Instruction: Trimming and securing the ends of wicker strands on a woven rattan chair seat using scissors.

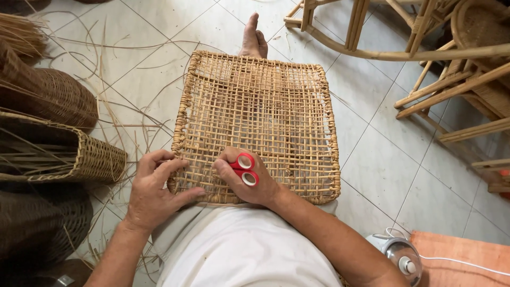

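Observation:
A square woven rattan panel (265, 106) with an open grid weave rests on my lap and outstretched leg, my bare foot (253, 37) showing past its far edge. My left hand (154, 188) grips the panel's near left corner, thumb under the edge. My right hand (247, 178) rests on the panel's near edge, fingers through the red handles of a pair of scissors (245, 169). The blades are hidden under the hand.
Woven baskets (64, 154) and loose rattan strands (122, 122) lie on the tiled floor at left. Rattan chair frames (457, 69) stand at the upper right. A small white appliance with a cord (398, 255) sits by an orange mat (467, 260) at lower right.

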